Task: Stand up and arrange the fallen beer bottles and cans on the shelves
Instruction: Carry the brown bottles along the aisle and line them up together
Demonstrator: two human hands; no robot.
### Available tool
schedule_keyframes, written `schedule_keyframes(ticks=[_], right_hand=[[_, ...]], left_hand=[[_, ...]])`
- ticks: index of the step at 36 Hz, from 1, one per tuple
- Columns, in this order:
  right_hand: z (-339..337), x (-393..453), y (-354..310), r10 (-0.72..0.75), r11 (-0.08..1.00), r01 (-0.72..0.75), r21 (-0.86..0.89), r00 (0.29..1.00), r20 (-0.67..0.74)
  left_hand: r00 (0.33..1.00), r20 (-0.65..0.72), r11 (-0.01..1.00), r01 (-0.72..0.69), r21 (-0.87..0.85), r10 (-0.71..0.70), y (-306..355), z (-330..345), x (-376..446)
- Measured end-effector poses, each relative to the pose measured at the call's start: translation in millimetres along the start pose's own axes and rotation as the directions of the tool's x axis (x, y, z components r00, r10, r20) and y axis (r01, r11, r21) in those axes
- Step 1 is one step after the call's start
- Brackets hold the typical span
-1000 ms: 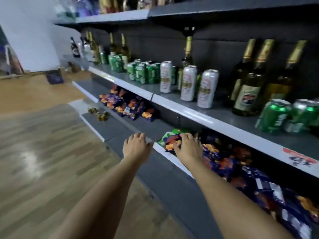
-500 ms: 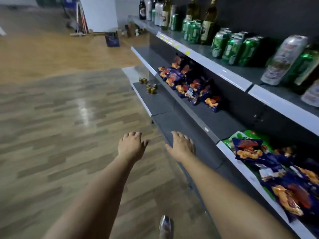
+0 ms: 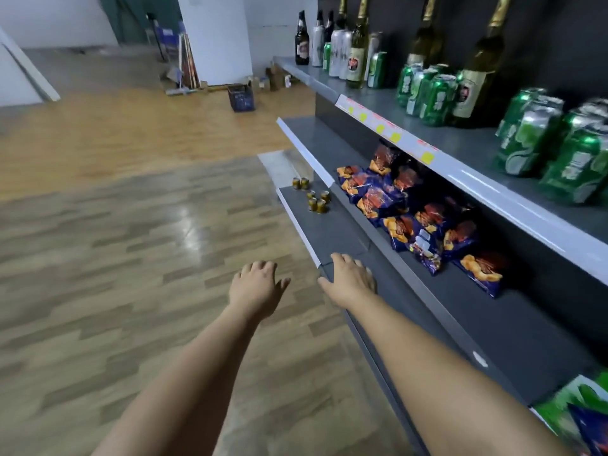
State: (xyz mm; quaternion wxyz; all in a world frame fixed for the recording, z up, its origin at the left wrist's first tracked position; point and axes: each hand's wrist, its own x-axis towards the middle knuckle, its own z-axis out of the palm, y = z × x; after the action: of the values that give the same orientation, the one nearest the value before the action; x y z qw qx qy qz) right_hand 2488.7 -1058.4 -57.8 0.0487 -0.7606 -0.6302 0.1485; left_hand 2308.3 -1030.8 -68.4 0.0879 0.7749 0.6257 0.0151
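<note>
Both my arms reach forward with nothing in the hands. My left hand (image 3: 255, 287) hovers over the wooden floor, fingers spread and relaxed. My right hand (image 3: 350, 281) is held palm down over the front edge of the lowest grey shelf (image 3: 329, 235). On the upper grey shelf (image 3: 467, 146) green beer cans (image 3: 431, 97) stand in a cluster, with more green cans (image 3: 552, 143) at the right. Tall green beer bottles (image 3: 477, 70) with gold foil necks stand behind them. Further back are a dark bottle (image 3: 301, 41) and silver cans (image 3: 339, 51).
Blue and orange snack bags (image 3: 404, 205) lie on the middle shelf. Several small gold tins (image 3: 316, 199) sit on the lowest shelf. A dark crate (image 3: 241, 97) and cardboard clutter stand by the far white wall. Wooden floor spreads out to the left.
The view has swung left along the shelves and downward. Both hands moved from over the snack bags to the lowest shelf's edge and the floor. They hold nothing throughout.
</note>
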Motion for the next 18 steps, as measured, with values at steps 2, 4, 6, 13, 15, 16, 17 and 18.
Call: schedule_keyframes(ticks=[2,4,6,13,15,16,17,18], right_hand=[[-3.6,30.4,-9.3,-0.007,1.000,0.007,-0.014,1.000,0.008],[-4.4,60.3,-19.6,-0.014,0.999,0.014,-0.029,1.000,0.014],[-4.0,90.4,-31.4,-0.020,0.999,0.021,-0.041,1.000,0.018],[-1.6,197.8,-84.4,-0.025,0.998,0.026,-0.050,0.999,0.023],[-1.9,228.9,-103.5,-0.025,0.998,0.026,-0.053,1.000,0.013],[-2.7,244.3,-113.5,-0.022,0.998,0.023,-0.053,1.000,0.008],[-3.9,259.4,-123.7,-0.017,0.998,0.017,-0.052,1.000,0.005],[-5.5,274.8,-133.9,-0.010,0.999,0.010,-0.051,1.000,0.002]], left_hand=[[1.000,0.008,1.000,0.001,-0.005,-0.001,-12.3,-3.1,25.5],[1.000,0.011,1.000,0.015,-0.007,-0.014,-26.5,-5.4,50.9],[0.999,0.015,0.999,0.036,-0.004,-0.036,-41.6,-7.5,77.1],[0.998,0.030,0.998,0.053,0.016,-0.053,-104.9,-19.9,181.3],[0.999,0.020,0.999,0.043,0.018,-0.043,-125.0,-29.5,216.5],[0.999,0.013,0.999,0.036,0.018,-0.037,-135.2,-35.8,234.7],[1.000,0.006,0.999,0.029,0.019,-0.029,-145.5,-43.1,252.7],[1.000,0.000,1.000,0.023,0.020,-0.023,-155.7,-50.4,270.6]])
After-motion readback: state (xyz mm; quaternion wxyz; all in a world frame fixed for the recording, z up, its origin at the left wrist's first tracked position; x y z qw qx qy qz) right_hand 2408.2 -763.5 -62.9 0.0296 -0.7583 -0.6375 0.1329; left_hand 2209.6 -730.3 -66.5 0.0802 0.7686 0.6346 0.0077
